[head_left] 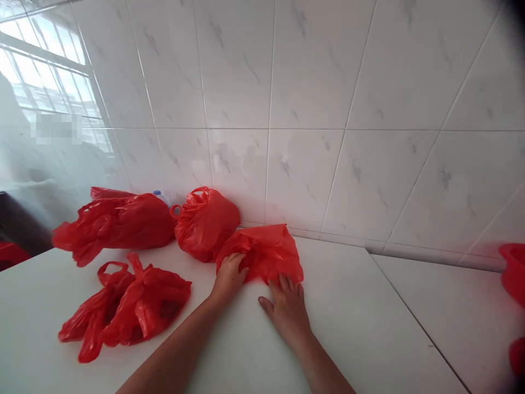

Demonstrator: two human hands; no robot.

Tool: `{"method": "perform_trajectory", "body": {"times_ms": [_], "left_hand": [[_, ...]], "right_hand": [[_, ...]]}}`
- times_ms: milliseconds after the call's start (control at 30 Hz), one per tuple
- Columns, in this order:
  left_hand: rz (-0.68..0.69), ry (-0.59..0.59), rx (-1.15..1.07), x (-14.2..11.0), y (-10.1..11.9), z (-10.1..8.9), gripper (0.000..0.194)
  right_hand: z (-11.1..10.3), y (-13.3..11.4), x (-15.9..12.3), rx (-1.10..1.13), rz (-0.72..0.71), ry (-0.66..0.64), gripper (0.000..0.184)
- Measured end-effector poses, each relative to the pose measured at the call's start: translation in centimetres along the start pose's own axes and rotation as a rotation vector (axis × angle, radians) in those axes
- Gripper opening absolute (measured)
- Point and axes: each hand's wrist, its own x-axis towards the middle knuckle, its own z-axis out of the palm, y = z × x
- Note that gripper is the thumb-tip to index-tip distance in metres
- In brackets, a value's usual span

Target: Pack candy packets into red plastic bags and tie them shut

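Note:
A crumpled red plastic bag (pixel 274 249) lies on the white table close to the tiled wall. At its left side my left hand (pixel 230 275) is closed on the thin plastic, with its fingertips partly lost in the folds. Over the bag's lower right edge my right hand (pixel 287 306) rests palm down, fingers spread and thumb held apart. Just behind my left hand stands a filled red bag (pixel 209 224) with loop handles, touching the crumpled one. What the bags contain is hidden.
Left of my arms sits a knotted red bag (pixel 143 303). Behind it lies a longer red bag (pixel 135 221), with a blue bottle cap (pixel 157 192) showing past it. A seam crosses the table (pixel 361 328) at right. Red objects (pixel 514 273) stand at the right edge.

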Motion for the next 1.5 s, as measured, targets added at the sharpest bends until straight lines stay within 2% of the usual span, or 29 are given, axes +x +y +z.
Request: {"method": "perform_trajectory", "body": {"times_ms": [133, 200, 300, 367, 433, 500, 567, 667, 800, 833, 933, 967, 1000, 1133, 1267, 1400, 1500], "left_hand": [[0.145, 0.05, -0.041, -0.3, 1.8, -0.8, 0.028], [0.244, 0.046, -0.052, -0.7, 2.9, -0.9, 0.027], [0.414, -0.011, -0.059, -1.5, 4.4, -0.7, 0.027], [0.513, -0.072, -0.07, -2.1, 5.2, -0.5, 0.026], [0.578, -0.129, -0.084, -2.6, 5.7, -0.2, 0.024], [0.6, -0.172, -0.099, -3.0, 6.0, 0.1, 0.02], [0.565, -0.188, -0.111, -3.3, 6.0, 0.3, 0.015], [0.418, -0.149, -0.12, -3.3, 5.6, 0.4, 0.011], [0.228, -0.078, -0.153, -2.7, 4.7, 0.1, 0.012], [0.204, -0.079, -0.172, -2.7, 4.6, 0.0, 0.012], [0.182, -0.127, -0.243, -2.9, 4.6, -0.1, 0.013], [0.183, -0.146, -0.264, -3.0, 4.7, -0.1, 0.014], [0.183, -0.161, -0.279, -3.2, 4.9, 0.0, 0.014], [0.139, -0.159, -0.263, -3.5, 4.9, 0.5, 0.017], [0.083, -0.127, -0.173, -3.0, 4.4, 0.6, 0.032], [0.108, -0.163, -0.093, -2.4, 3.9, 0.0, 0.028], [0.123, -0.167, -0.043, -2.0, 3.3, -0.3, 0.027]], "right_hand": [[0.3, 0.3, 0.6, 0.085, -0.023, 0.077, 0.036], [0.4, 0.5, 0.8, 0.148, 0.003, 0.176, 0.034], [0.2, 0.7, 1.0, 0.225, 0.09, 0.351, 0.031], [-0.1, 0.7, 1.0, 0.311, 0.119, 0.42, 0.034], [-0.3, 0.6, 1.1, 0.483, 0.15, 0.419, 0.042], [-0.4, 0.5, 1.1, 0.685, 0.22, 0.33, 0.045], [-0.5, 0.6, 1.3, 0.816, 0.276, 0.218, 0.034], [-0.8, 0.9, 1.4, 0.88, 0.236, 0.124, 0.018], [-0.9, 1.1, 1.3, 0.945, 0.178, 0.077, 0.013], [-0.8, 1.1, 1.3, 0.958, 0.178, 0.081, 0.017], [-0.4, 0.9, 1.1, 0.996, 0.202, 0.093, 0.057], [-0.3, 0.9, 1.1, 1.004, 0.206, 0.086, 0.062], [-0.3, 0.8, 1.2, 1.006, 0.203, 0.074, 0.06], [-0.6, 0.8, 1.3, 0.993, 0.158, 0.016, 0.026], [-1.4, 0.8, 1.1, 1.014, 0.21, -0.038, 0.012], [-2.4, 1.7, 0.2, 1.108, 0.314, -0.041, 0.008], [-3.3, 3.1, -0.2, 1.236, 0.396, -0.004, 0.015]]}}
